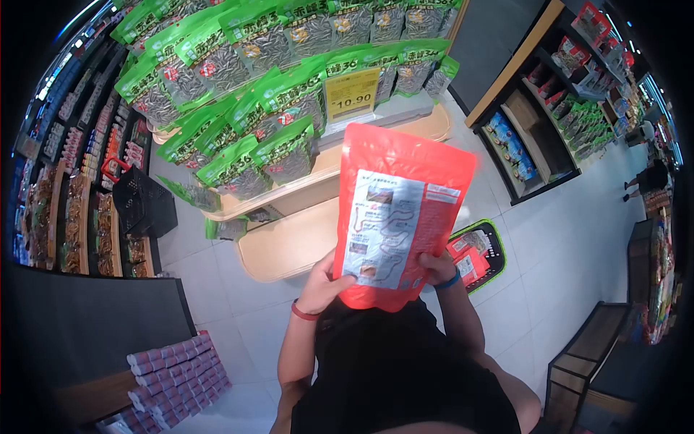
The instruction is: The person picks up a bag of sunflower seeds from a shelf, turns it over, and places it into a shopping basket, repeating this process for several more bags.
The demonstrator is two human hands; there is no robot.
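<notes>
Head view, store aisle seen from above. I see both hands holding a red pouch [400, 217] upright in front of the chest, its printed back label facing the camera. My left hand [323, 283] grasps the pouch at its lower left edge, thumb over the front face; a red band sits on that wrist. My right hand [438, 269] grips the lower right corner, fingers wrapped behind the edge; a blue band sits on that wrist. The pouch's top edge reaches up across the lower tier of a rounded wooden display stand [289, 246], just below a yellow price sign [351, 94] reading 10.90. Green snack bags [246, 116] fill the stand's upper tiers. On the floor to the right, partly hidden by the pouch, rests a green-rimmed shopping basket [491, 239] containing red packs. Open tiled floor [564, 239] spreads rightward to a dark shelf unit [535, 123]. Lower left, stacked pink cylinders [173, 376] lie beside a black counter.
</notes>
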